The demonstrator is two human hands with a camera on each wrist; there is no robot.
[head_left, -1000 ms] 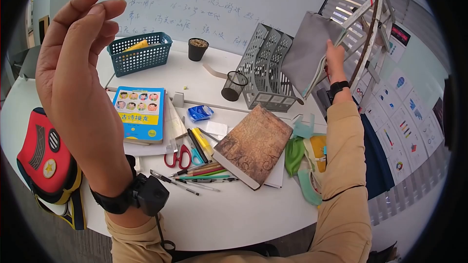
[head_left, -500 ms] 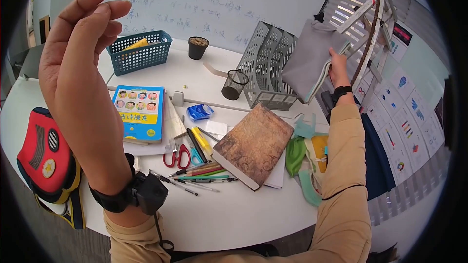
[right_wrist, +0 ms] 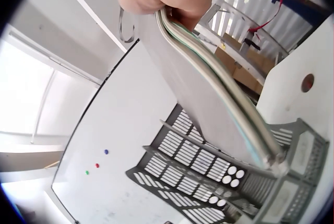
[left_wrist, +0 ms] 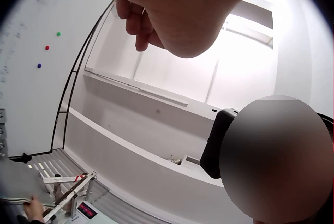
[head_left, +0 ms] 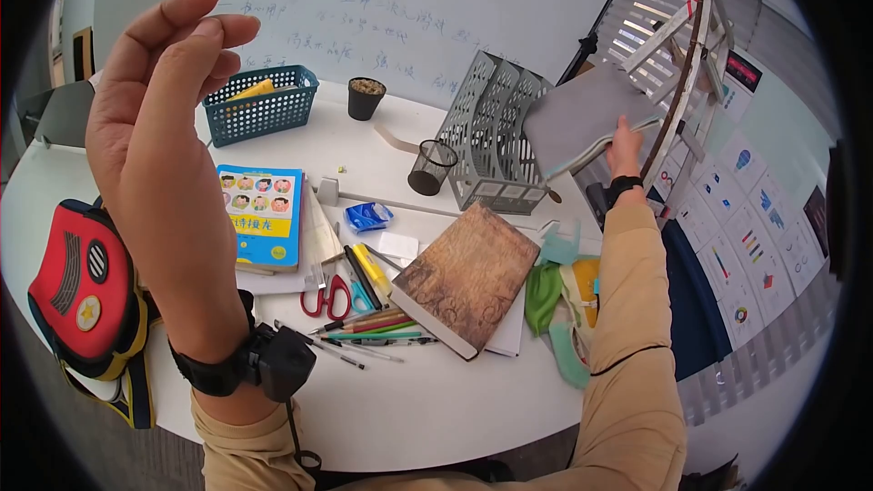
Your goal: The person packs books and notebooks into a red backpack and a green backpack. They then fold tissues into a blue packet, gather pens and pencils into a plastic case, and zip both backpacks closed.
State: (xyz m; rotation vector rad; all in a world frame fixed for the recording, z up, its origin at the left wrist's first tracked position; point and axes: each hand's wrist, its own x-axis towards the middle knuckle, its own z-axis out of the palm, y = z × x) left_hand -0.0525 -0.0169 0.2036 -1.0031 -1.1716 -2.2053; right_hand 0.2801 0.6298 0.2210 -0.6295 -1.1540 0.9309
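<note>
On the right of the head view, my right hand (head_left: 626, 150) grips a flat grey document bag (head_left: 582, 114) by its pale, teal-trimmed edge. In the right wrist view the bag (right_wrist: 182, 86) hangs from the fingers, its far end overlapping the compartments of the grey file rack (right_wrist: 182, 151). The rack (head_left: 496, 127) stands upright on the table just left of the bag. My left hand (head_left: 168, 155) is raised at the left with fingers loosely bent and nothing in them; the left wrist view shows part of this hand (left_wrist: 177, 10) from below.
A brown hardcover book (head_left: 468, 277), pens (head_left: 373, 323), red scissors (head_left: 327, 298) and a blue book (head_left: 273, 218) lie on the table. Behind are a teal basket (head_left: 264, 109), a potted plant (head_left: 366, 98) and a mesh pen cup (head_left: 432, 166). A ladder (head_left: 687, 82) stands right.
My right hand has come down a little with the document bag, and the bag's trimmed edge has turned from steep to nearly level. The left hand stays raised.
</note>
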